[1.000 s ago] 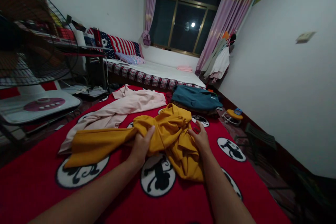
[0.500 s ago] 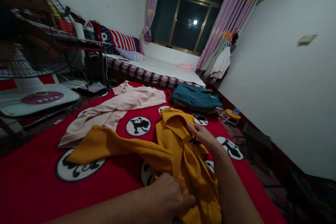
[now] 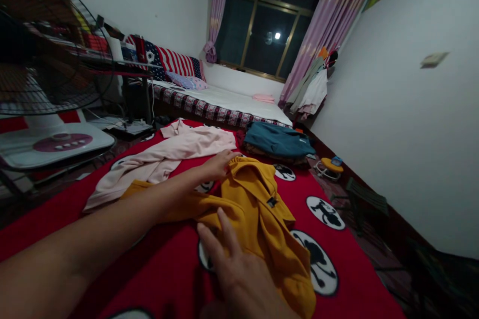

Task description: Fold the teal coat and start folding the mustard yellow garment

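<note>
A yellow long-sleeved top (image 3: 254, 199) lies partly folded on the red blanket (image 3: 359, 269), a small dark label showing on its right part. One sleeve stretches left beneath my left forearm. My left hand (image 3: 220, 164) is at the top's far left edge, its fingers closed on the gathered cloth there. Nearer to me, my right hand (image 3: 243, 271) hovers over or rests on the near left part of the top, fingers spread and holding nothing; whether it touches the cloth I cannot tell.
A pale pink garment (image 3: 187, 142) lies spread to the far left. A pile of folded clothes with a teal one (image 3: 279, 138) on top sits at the far right. A fan (image 3: 56, 60) stands left; a yellow stool (image 3: 331, 165) and a dark folding stool (image 3: 366, 199) are right.
My left hand has reached from the near part of the yellow top to its far left edge. My right hand has let go of the right side and come back nearer, opening.
</note>
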### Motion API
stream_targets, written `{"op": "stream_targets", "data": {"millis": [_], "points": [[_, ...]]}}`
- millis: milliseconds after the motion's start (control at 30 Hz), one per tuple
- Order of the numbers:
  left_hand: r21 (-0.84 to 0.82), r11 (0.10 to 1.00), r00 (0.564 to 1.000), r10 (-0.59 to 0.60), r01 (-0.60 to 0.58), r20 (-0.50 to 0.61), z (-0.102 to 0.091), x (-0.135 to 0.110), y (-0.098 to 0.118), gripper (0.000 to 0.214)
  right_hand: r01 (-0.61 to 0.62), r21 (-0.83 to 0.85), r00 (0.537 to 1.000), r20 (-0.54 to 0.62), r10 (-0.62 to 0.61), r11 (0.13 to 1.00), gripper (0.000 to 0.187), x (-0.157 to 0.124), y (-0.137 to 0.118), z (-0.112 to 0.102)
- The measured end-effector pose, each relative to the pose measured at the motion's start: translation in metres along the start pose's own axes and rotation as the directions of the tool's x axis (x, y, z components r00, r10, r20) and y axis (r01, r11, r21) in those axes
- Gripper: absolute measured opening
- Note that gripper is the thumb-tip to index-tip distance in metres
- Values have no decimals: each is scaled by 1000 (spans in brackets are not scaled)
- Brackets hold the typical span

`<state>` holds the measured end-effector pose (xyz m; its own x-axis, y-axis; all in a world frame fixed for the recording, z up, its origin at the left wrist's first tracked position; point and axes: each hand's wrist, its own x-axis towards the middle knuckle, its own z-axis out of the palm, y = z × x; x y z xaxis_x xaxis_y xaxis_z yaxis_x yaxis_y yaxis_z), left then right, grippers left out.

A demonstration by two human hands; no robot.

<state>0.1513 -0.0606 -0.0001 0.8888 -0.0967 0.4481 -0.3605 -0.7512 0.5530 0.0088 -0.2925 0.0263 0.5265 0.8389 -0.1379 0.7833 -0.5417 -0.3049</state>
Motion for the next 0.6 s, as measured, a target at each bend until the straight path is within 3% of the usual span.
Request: {"op": "stream_targets", "data": {"millis": [67, 133, 233, 300, 400, 467, 600], "points": [[-34, 999, 1000, 9, -8, 28, 17, 13, -15, 77, -83, 0, 995, 57, 83, 997, 121, 14, -7, 11], [-80, 997, 998, 24, -20, 51, 29, 23, -21, 76, -143, 39, 990, 7, 143, 989, 119, 26, -6, 18], [-179, 983, 995, 46, -30, 85, 38, 31, -21, 54, -146, 1, 989, -28, 146, 989, 113, 34, 2, 24], [-248, 969, 995, 31, -8, 91, 36, 32, -21, 37, -117, -106, 993, 7, 119, 987, 93, 31, 8, 27], [-336, 940, 998, -42, 54, 44, 19, 26, -22, 25, -8, -217, 992, 124, 36, 976, 48, 14, 29, 24], [-391, 916, 995, -102, 92, -6, -1, 18, -22, 26, 38, -241, 991, 135, -6, 970, 27, -5, 52, 15], [-496, 858, 972, -213, 134, -105, -51, -5, -8, 30, -105, -297, 982, -179, 52, 949, 17, -50, 118, -28]]}}
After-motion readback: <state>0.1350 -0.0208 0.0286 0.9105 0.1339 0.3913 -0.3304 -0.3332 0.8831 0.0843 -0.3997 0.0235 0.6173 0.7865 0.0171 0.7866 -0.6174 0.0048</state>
